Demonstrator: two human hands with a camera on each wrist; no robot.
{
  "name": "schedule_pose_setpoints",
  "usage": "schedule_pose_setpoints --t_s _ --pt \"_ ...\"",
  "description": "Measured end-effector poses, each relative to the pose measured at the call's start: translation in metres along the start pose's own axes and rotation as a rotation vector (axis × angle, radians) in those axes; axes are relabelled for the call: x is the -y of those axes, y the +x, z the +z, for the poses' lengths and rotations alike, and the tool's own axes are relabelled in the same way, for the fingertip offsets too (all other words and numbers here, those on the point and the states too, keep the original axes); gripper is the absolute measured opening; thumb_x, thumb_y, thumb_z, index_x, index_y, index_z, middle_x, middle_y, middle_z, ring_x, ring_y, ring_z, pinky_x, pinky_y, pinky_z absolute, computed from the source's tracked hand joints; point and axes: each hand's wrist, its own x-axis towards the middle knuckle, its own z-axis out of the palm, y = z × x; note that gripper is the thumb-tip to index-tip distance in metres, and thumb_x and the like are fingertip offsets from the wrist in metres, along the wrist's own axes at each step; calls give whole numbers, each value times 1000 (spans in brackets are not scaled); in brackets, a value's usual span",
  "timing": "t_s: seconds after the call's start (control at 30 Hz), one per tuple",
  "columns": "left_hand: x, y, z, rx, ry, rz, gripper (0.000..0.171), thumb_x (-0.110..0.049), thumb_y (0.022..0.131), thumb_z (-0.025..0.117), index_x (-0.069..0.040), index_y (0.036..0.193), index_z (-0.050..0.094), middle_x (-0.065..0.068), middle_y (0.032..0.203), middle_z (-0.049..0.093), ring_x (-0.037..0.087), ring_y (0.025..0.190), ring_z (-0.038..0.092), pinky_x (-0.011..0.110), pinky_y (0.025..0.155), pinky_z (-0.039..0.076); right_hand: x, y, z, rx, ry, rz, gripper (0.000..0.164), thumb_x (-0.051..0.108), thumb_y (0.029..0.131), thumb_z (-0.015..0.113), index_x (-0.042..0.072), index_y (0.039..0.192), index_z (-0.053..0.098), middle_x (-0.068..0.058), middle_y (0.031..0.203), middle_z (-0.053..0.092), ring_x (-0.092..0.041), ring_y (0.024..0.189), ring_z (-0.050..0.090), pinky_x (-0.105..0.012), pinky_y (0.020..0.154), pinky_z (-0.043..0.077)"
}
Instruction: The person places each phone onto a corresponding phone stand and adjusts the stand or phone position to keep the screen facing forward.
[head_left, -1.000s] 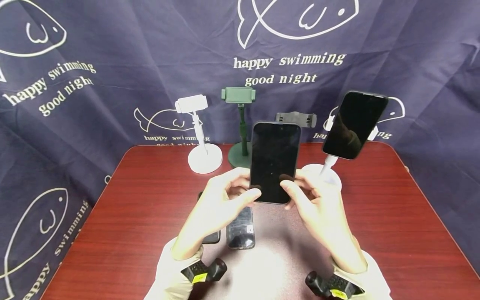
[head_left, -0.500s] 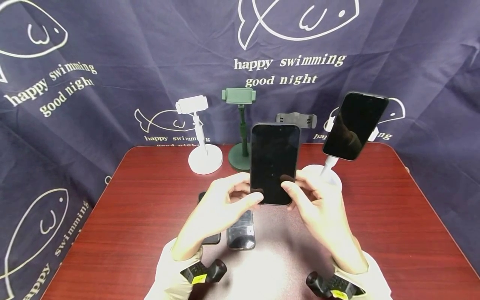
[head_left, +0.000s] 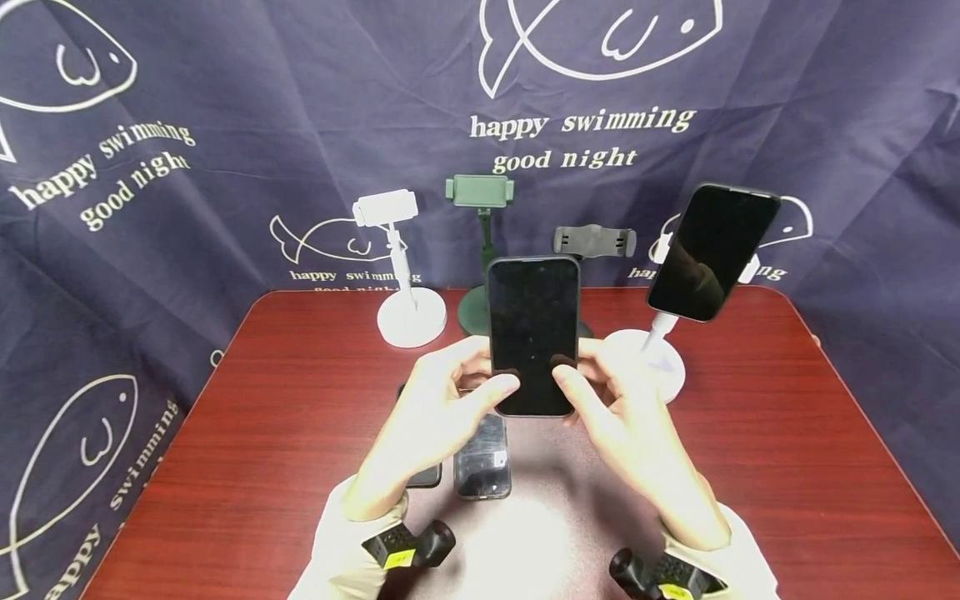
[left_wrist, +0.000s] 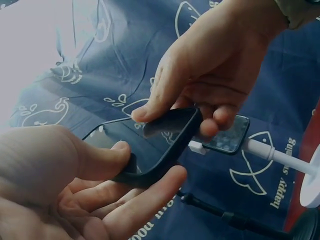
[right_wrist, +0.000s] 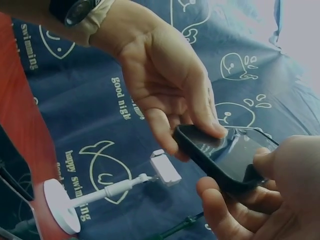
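Both hands hold one black smartphone (head_left: 533,325) upright above the middle of the table, its dark screen towards me. My left hand (head_left: 450,408) grips the lower left edge, thumb on the screen and fingers behind. On the lower right edge, my right hand (head_left: 626,417) pinches it the same way. Both wrist views show the dark case edge of the phone (left_wrist: 160,145) between thumbs and fingers. Just behind it stands a phone stand with a grey clamp (head_left: 595,241), its pole hidden by the phone.
At the back are a white stand (head_left: 411,317) and a green stand (head_left: 480,192). On the right, another white stand (head_left: 660,367) bears a tilted phone (head_left: 712,250). Two phones lie on the red table (head_left: 300,450), one a dark-screened phone (head_left: 482,471), the other partly under my left forearm.
The held phone has shifted slightly left and down, away from the grey clamp, which shows more fully now. My right hand has moved left with it.
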Motion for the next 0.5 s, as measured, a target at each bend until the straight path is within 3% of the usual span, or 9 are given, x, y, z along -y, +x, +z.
schedule_pose_setpoints --t_s 0.17,0.4,0.5 --pt "2 2 1 -20 -37 -1 30 -15 93 75 -15 123 70 5 103 79 13 81 76 30 75 61 -4 1 1 56 65 52 21 1 98 66 1 119 64 -14 89 76 -11 59 68 -31 58 59" --pt "3 3 -3 -72 -107 65 27 -8 94 73 -5 120 69 15 103 78 18 79 76 32 71 62 -5 2 3 93 41 -30 13 0 96 68 9 105 66 2 67 69 -16 56 65 -25 54 53" --pt "4 4 -3 -75 -112 73 28 -8 94 73 -5 121 69 16 102 78 19 78 76 33 70 62 -5 2 4 97 32 -39 12 0 96 68 11 102 66 4 66 68 -15 55 64 -23 53 51"
